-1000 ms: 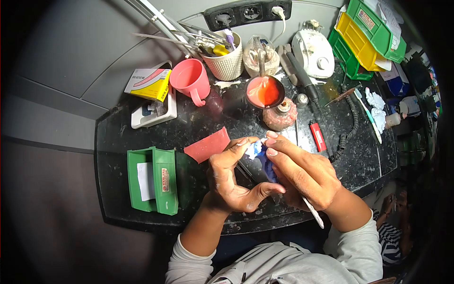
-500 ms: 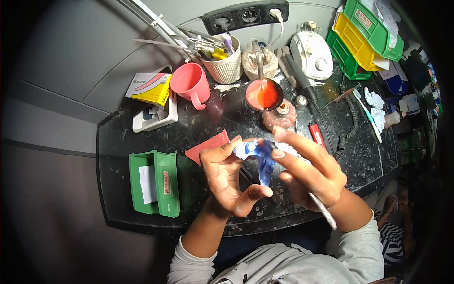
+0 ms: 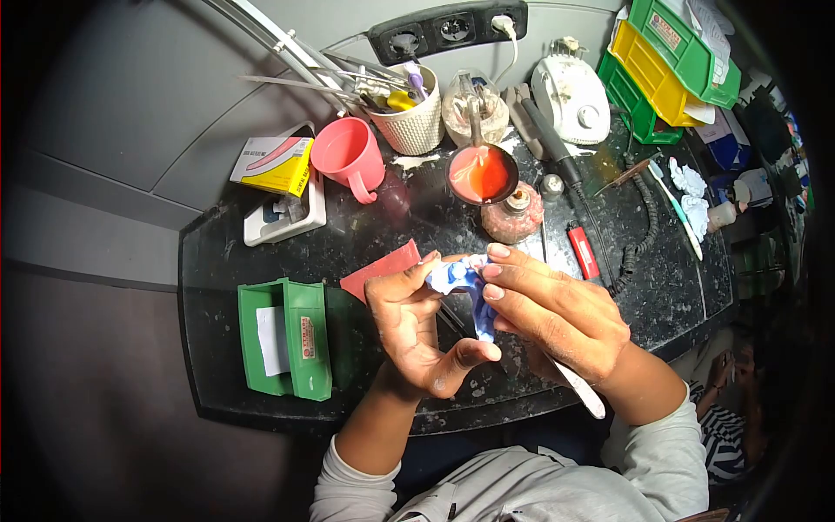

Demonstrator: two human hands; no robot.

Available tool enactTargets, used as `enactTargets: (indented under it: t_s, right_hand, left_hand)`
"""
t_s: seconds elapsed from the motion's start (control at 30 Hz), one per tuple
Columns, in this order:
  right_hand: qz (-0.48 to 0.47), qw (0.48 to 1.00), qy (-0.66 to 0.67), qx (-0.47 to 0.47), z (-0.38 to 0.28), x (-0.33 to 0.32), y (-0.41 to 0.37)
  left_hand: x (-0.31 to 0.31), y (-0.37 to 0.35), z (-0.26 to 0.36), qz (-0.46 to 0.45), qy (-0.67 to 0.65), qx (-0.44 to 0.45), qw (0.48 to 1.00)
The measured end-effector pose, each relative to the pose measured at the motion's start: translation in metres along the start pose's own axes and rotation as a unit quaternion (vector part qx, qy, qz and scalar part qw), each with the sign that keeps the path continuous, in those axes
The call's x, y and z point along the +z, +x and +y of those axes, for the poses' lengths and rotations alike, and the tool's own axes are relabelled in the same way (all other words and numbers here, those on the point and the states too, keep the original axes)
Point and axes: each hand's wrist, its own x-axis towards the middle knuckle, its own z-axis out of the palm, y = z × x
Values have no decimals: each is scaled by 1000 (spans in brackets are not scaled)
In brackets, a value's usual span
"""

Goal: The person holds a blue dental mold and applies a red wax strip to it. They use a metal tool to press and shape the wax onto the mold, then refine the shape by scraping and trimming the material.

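My left hand [image 3: 409, 335] grips a dental cast [image 3: 448, 277], white with blue wax over its ridge, between the thumb below and fingers above. My right hand [image 3: 561, 317] closes in from the other side, its fingertips against the cast's right part and covering it. A tool with a whitish handle [image 3: 578, 390] sticks out below my right palm; its working end is hidden. Under my left fingers lies a pink wax sheet [image 3: 383, 268]. Beyond the hands, a small pan [image 3: 484, 172] of melted red wax is at the top of a spirit burner [image 3: 513, 217].
Left: green bin [image 3: 309, 339], boxed wax [image 3: 274, 163], pink mug [image 3: 348, 157]. Behind: tool-filled cup [image 3: 409, 126], glass jar [image 3: 476, 109], white machine [image 3: 571, 100]. Right: red lighter [image 3: 584, 250], black handpiece [image 3: 552, 130], toothbrush [image 3: 677, 209], stacked bins [image 3: 665, 65]. Another person's striped clothing [image 3: 722, 444] shows at lower right.
My right hand has moved left and its fingers have come down onto the cast, hiding more of the blue wax. The tool handle has swung slightly up and left. My left hand is nearly still.
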Motion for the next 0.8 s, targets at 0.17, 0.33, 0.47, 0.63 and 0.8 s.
enactTargets:
  t_s: [0.17,0.33,0.47,0.63,0.8]
  right_hand:
    - [-5,1000,1,-7,3,0,-1]
    - [-3,999,-23,-25,3,1,-1]
    - [-16,999,-32,-41,4,0,-2]
    - [-12,998,-39,-39,3,1,-3]
    - [-1,999,-38,-33,2,2,-4]
  left_hand:
    - [0,1,2,1,4,-7,1000]
    - [-1,0,-2,0,24,7,1000]
    - [-1,1,-2,-1,30,11,999]
    - [-1,0,-1,-3,50,10,999]
    - [-1,9,4,-53,72,30,996]
